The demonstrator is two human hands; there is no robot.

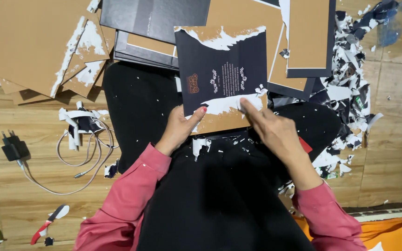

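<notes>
A brown cardboard panel (222, 69) covered with partly torn dark printed paper stands over my lap. My left hand (180, 128) grips its lower left edge, thumb on the front. My right hand (271, 128) rests on its lower right, fingertips pinching the torn white paper edge near the bottom. Both sleeves are pink. Brown card shows along the top and bottom where the paper has come off.
Stacks of stripped brown cardboard (29, 42) lie at upper left, dark-covered panels (310, 37) at upper right. A heap of torn paper scraps (350, 93) lies right. A black charger with white cable (17, 148) and a red-handled knife (47, 223) lie on the wooden floor at left.
</notes>
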